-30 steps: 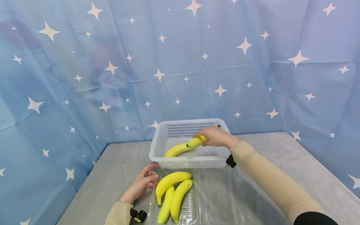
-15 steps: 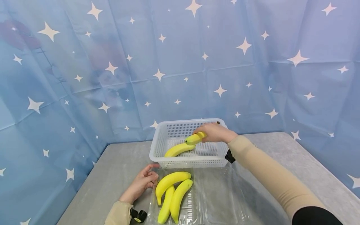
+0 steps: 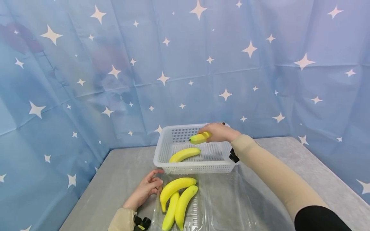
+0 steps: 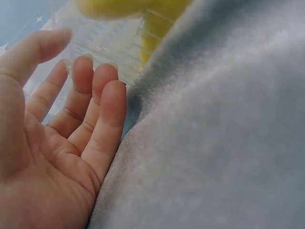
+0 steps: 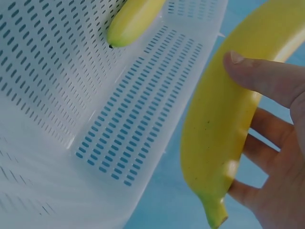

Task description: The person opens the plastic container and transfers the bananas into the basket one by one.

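Note:
My right hand (image 3: 218, 132) grips a yellow banana (image 3: 199, 138) above the white perforated basket (image 3: 199, 165). In the right wrist view, the thumb lies over one side of that banana (image 5: 214, 129), with fingers behind it. Another banana (image 3: 185, 154) lies on the basket floor. My left hand (image 3: 145, 188) rests by the left edge of an open clear plastic clamshell box (image 3: 195, 218), fingers loosely bent and holding nothing; whether the fingertips touch the box is unclear. Three bananas (image 3: 186, 205) lie in the box's left half, one partly across another.
The clamshell's transparent right half (image 3: 228, 202) lies flat on the grey table (image 3: 101, 192), just in front of the basket. Behind the table hangs a blue curtain (image 3: 185, 64) with white stars.
My right hand has lifted its banana upward and slightly left, away from the banana on the basket floor. The left hand has stayed in place.

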The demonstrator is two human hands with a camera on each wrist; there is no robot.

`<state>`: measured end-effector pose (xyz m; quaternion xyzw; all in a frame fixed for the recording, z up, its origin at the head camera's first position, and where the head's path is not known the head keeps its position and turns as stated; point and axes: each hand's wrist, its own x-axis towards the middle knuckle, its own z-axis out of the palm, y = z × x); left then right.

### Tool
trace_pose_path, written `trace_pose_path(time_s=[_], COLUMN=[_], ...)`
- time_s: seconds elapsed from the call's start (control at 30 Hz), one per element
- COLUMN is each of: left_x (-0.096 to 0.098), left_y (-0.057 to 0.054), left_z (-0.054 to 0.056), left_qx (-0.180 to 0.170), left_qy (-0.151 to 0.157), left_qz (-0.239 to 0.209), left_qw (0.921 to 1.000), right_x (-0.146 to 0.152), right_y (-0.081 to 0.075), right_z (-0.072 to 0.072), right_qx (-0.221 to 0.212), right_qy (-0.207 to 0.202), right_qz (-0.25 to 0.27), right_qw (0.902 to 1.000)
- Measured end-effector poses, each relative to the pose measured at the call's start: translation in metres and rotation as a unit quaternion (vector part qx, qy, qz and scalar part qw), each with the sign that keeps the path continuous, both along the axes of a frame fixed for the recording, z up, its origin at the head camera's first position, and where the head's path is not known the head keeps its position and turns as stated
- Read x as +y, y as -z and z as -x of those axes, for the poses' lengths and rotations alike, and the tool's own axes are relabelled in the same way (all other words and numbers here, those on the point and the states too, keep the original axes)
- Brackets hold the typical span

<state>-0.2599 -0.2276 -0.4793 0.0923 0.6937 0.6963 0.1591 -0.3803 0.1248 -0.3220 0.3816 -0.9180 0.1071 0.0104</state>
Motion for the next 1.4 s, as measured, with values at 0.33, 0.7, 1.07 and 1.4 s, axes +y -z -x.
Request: trace_pose_path(time_s=[0.33,0.7,1.07,1.4], left_x=[-0.004,-0.004,-0.004,-0.002], left_y=[0.000,0.002,-0.002,0.002], left_z=[0.000,0.003,0.004,0.001], left_qx=[0.005,0.011,0.015,0.005], left_qy=[-0.003,-0.013,-0.017,-0.004], left_qz=[-0.008,-0.005,-0.004,-0.008], left_qw=[1.0000,0.9998,0.9997,0.9999], right_x=[-0.009,-0.016,-0.028,-0.030], right_y=[0.003,0.007,0.002,0.023], right_z=[0.013,0.025,0.033,0.042], right_qx=[0.000,0.072,0.150,0.219], right_qy=[0.014,0.037,0.005,-0.024], right_qz=[-0.010,-0.014,-0.015,-0.006], right_qw=[0.9998,0.9967,0.9886,0.9754])
